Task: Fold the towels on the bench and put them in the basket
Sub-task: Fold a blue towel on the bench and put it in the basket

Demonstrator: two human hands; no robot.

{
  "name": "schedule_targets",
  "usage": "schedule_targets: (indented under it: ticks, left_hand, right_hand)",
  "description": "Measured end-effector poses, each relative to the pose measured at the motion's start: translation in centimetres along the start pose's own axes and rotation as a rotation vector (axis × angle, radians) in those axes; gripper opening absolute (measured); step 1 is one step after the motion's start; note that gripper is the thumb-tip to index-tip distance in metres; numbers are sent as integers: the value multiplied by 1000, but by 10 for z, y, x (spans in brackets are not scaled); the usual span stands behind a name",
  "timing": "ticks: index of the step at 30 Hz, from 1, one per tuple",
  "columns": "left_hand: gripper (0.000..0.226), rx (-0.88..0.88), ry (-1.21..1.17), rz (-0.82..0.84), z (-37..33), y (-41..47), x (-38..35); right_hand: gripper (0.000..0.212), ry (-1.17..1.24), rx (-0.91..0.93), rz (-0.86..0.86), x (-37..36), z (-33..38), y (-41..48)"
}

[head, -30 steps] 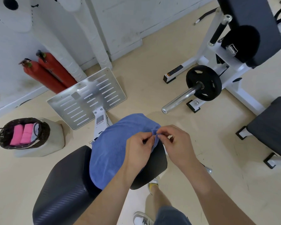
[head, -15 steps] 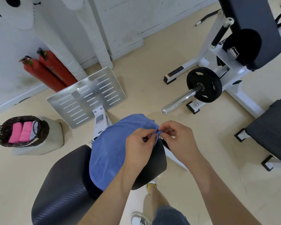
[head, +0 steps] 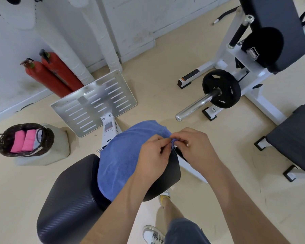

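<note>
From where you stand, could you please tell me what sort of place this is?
Most likely a gym: a black weight plate sits on a chrome bar, a padded bench lies under the blue towel, and a slotted metal footplate stands beyond it.

Bare floor (head: 25, 182) lies open between the bench (head: 69, 199) and the basket (head: 5, 148), which sits raised on a beige block (head: 60, 147) to the left. Pink rolls (head: 23, 140) take up most of its mouth. Beyond the bench stands a slotted metal plate (head: 95, 103). On the right, a steel bar (head: 195, 105) carrying a weight plate (head: 222, 88) juts toward the bench.
</note>
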State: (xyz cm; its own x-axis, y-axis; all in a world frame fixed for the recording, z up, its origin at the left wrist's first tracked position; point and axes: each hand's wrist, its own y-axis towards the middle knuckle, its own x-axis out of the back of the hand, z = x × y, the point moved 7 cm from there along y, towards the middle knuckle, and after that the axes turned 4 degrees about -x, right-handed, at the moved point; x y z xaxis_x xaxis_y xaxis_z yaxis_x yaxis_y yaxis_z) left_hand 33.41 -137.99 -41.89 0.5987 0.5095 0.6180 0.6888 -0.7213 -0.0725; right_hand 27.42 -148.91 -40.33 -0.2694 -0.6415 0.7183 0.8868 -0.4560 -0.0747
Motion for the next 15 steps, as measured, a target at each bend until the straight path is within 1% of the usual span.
schedule_targets:
  ticks: [3,5,6,8,10,11,15]
  left_hand:
    - [22,-4,-7,12,-3,-4,1]
    - [28,66,5,-11,-1,-11,1]
    - [26,111,34,-31,4,-16,1]
    - [19,153,153,-58,16,-30,4]
    - [17,173,248,-38,32,-46,7]
    - [16,183,279,-19,38,-52,11]
    - [27,222,445,82,49,-65,33]
  right_hand:
    - [9,-21,-22,-3,1,-1,2]
    - [5,-6,-48,-26,5,-2,4]
    - [5,20,-65,-40,7,-3,5]
    - [10,135,-156,-35,9,-8,6]
    - [15,276,-250,21,8,-12,5]
    - [17,314,-262,39,8,-12,6]
    - [22,458,-269,49,9,-5,16]
